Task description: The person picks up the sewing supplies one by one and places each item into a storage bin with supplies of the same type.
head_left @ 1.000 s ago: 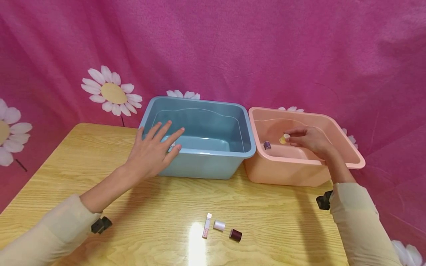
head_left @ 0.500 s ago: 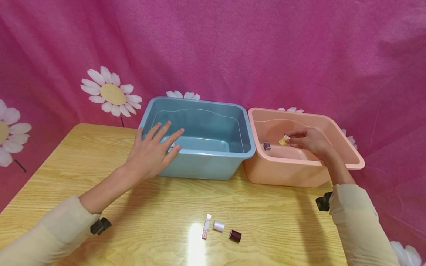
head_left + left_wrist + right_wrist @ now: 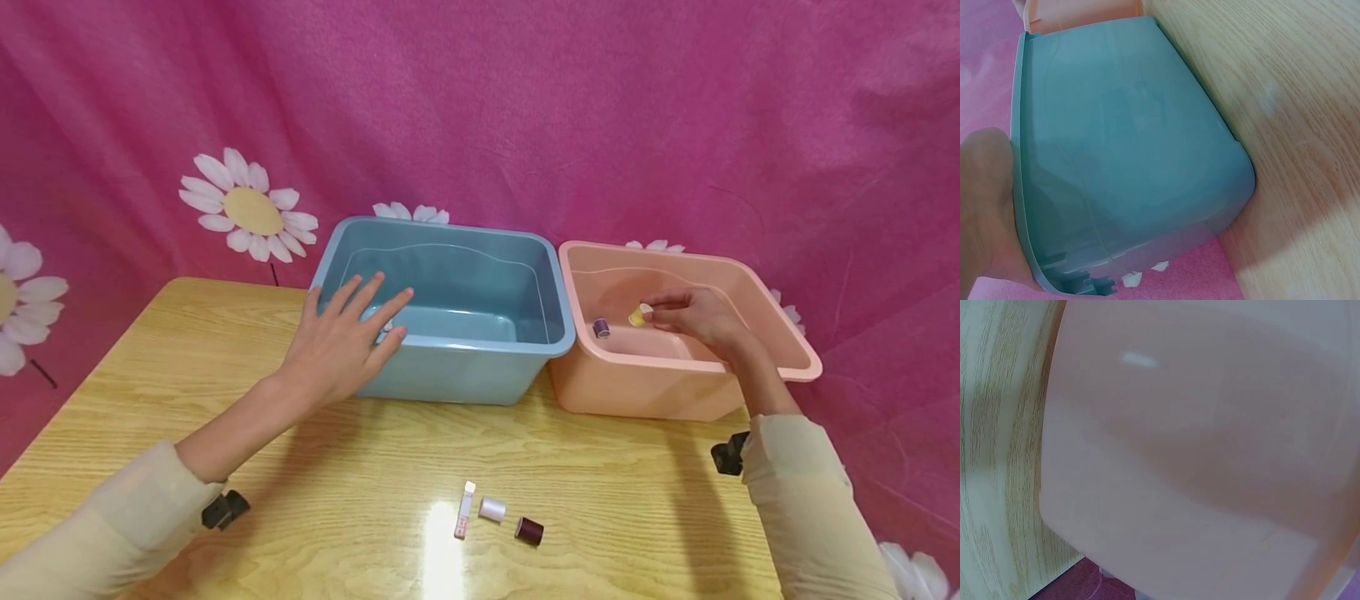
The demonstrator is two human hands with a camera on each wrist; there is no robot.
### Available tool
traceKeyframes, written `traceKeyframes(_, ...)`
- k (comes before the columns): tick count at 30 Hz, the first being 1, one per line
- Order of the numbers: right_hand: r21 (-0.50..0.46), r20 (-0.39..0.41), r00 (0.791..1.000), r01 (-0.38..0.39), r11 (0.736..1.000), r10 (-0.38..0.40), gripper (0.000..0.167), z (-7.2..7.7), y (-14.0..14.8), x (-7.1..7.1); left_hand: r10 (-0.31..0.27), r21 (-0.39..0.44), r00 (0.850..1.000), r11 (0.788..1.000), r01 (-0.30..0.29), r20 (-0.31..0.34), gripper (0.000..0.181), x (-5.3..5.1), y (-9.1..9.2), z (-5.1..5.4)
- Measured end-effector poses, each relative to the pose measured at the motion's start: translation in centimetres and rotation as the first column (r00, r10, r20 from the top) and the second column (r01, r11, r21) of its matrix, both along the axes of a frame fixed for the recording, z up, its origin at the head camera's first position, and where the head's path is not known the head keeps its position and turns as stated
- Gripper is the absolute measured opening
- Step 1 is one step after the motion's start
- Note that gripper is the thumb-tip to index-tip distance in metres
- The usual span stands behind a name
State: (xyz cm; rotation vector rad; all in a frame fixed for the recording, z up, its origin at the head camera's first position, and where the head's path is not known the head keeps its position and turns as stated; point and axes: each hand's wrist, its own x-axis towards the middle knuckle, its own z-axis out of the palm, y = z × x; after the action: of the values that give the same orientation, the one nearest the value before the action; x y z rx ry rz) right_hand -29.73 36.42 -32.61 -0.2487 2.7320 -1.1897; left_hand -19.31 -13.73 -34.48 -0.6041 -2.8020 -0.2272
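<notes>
Inside the peach bin (image 3: 645, 392), my right hand (image 3: 693, 318) pinches a yellow thread spool (image 3: 641, 314) between thumb and fingertips. A purple thread spool (image 3: 602, 327) lies in the same bin, left of the yellow one. My left hand (image 3: 337, 342) is spread over the near left part of the blue bin (image 3: 450, 371), its fingers straight. In the left wrist view the left hand (image 3: 988, 212) is against the bin's rim. A small whitish thing (image 3: 388, 326) shows between the thumb and forefinger, mostly hidden inside the blue bin. The right wrist view holds only the peach bin's outer wall (image 3: 1197, 450).
On the wooden table (image 3: 360, 492) near the front lie a white and pink strip-like piece (image 3: 464, 510), a white thread spool (image 3: 492, 509) and a dark maroon thread spool (image 3: 529, 531). A pink curtain (image 3: 480, 108) with daisies hangs right behind the two touching bins.
Almost nothing differs. Both hands stay in place, the right one with the yellow spool; the whole view shifts very slightly.
</notes>
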Motion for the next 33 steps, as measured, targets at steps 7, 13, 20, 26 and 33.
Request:
traceKeyframes(7,0.019,-0.002,1.000,0.006,1.000,-0.006,0.044,0.07,-0.01,-0.08,0.002,0.001,1.000,1.000,-0.002,-0.004,0.057,0.03,0.03,0.03)
traceKeyframes(13,0.119,-0.057,0.998,-0.004,0.993,0.011,0.045,0.34,-0.06,0.15,-0.001,0.005,1.000,1.000,0.001,-0.013,0.057,0.04,0.04,0.00)
traceKeyframes(20,0.101,-0.024,1.000,-0.008,0.995,0.010,0.046,0.51,-0.16,0.24,-0.004,0.005,1.000,1.000,0.004,-0.023,0.056,0.05,0.09,0.06)
traceKeyframes(26,0.134,-0.044,0.999,0.000,0.991,0.005,0.046,0.55,-0.16,0.33,-0.003,0.004,1.000,1.000,0.003,-0.014,0.056,0.10,0.09,0.05)
traceKeyframes(33,0.090,-0.046,0.999,-0.012,0.996,0.016,0.043,0.13,-0.15,0.15,0.000,0.008,1.000,1.000,0.000,-0.007,0.056,0.22,0.12,0.10)
